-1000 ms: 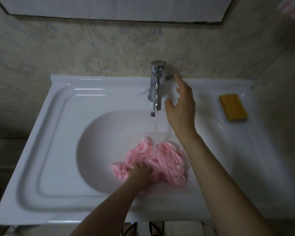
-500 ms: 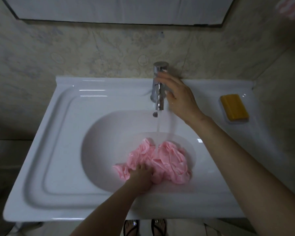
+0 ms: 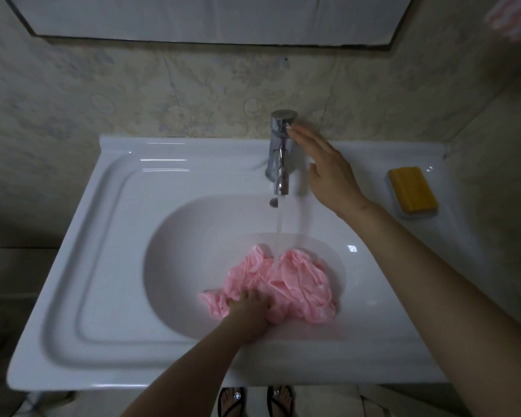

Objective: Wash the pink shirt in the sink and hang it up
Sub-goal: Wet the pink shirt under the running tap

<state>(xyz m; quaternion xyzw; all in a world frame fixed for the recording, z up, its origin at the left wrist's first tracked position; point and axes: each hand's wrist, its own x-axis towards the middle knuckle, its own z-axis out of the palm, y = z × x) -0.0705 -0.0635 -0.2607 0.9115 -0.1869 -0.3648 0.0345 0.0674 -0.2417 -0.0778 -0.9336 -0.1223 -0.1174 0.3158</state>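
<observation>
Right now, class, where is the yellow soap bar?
In the head view, the yellow soap bar lies on the right rear ledge of the sink, to the right of the faucet and the right hand.

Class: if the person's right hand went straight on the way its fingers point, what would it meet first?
Most likely the round top of the shiny chrome tap: the right hand aims up-left at it with straight fingers, tips seemingly almost touching, though depth is unclear.
</observation>
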